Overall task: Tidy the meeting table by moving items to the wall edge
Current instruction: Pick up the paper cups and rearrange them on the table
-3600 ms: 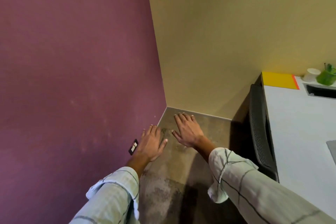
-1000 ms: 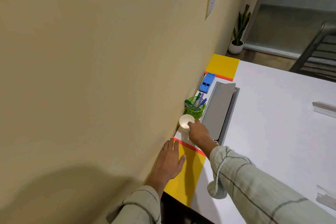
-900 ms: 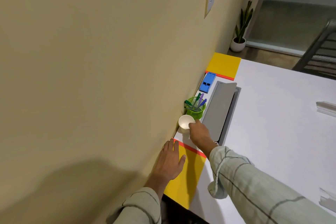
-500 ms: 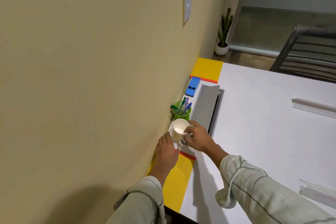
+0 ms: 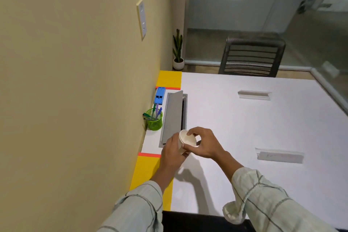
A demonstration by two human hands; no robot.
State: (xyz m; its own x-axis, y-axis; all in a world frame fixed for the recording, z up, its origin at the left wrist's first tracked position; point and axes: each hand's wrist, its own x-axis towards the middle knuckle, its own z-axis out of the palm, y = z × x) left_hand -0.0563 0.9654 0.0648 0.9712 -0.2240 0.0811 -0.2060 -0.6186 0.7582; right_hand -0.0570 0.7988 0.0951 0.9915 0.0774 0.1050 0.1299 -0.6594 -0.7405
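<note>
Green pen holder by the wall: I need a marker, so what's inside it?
The green pen holder holds several pens, green and purple ones showing. Their lower ends are hidden by the mesh wall, and the bottom is out of sight.

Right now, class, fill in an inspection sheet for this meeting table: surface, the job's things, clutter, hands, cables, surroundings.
Surface: white table, yellow corner panels against the wall, grey cable-box lid raised.
Job's things: white paper cup, tilted, held above the table; green pen pot and blue stapler-like item already at the wall edge.
Clutter: two clear strips lying mid-table.
Hands: left hand wraps the cup's side; right hand grips its rim.
Cables: nothing seen.
Surroundings: beige wall with a switch plate, potted plant, mesh chair, glass partition.
</note>
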